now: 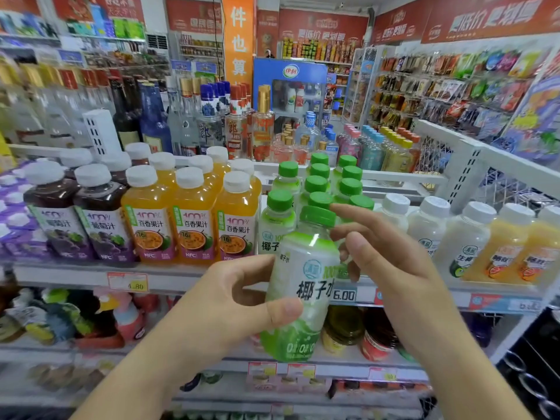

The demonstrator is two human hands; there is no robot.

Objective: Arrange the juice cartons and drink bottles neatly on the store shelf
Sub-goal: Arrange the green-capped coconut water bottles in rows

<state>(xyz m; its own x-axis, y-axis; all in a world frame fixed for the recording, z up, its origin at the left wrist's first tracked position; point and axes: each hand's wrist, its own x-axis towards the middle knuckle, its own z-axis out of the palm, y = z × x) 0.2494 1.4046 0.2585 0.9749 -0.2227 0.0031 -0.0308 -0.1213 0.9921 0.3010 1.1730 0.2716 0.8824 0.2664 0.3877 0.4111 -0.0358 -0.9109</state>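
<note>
The store shelf (188, 278) is serving as the landmark, and most of its load is already standing in order. To the left of the green-capped section, the dark grape juice bottles (81, 213) and the orange passion-fruit bottles (194, 213) are standing upright in straight files, labels facing forward. To the right of it, the white-capped pale bottles (430, 228) and the orange drinks (512, 247) are likewise lining up along the front edge. At the far left end, purple cartons (15, 219) are sitting stacked, though blur is hiding their exact alignment. Judged from this layout, the task is appearing well advanced; the open item is the green-capped coconut water section (318, 180), where the middle file is lacking its front bottle.

That bottle, the coconut water bottle (303, 283), is hanging in the air just in front of the shelf edge, roughly upright and leaning slightly, level with the gap in its own section. It is not resting on the shelf.

The left hand (242, 301) is gripping the bottle at its lower body, the thumb crossing the front of the label and the fingers wrapping behind. The right hand (391, 256) is sitting just to the right of the bottle, near its shoulder and cap, with its fingers loosely spread. Whether those fingertips are touching the bottle cannot be told.

What appears to remain is setting this bottle into the front of its file, label forward.
</note>
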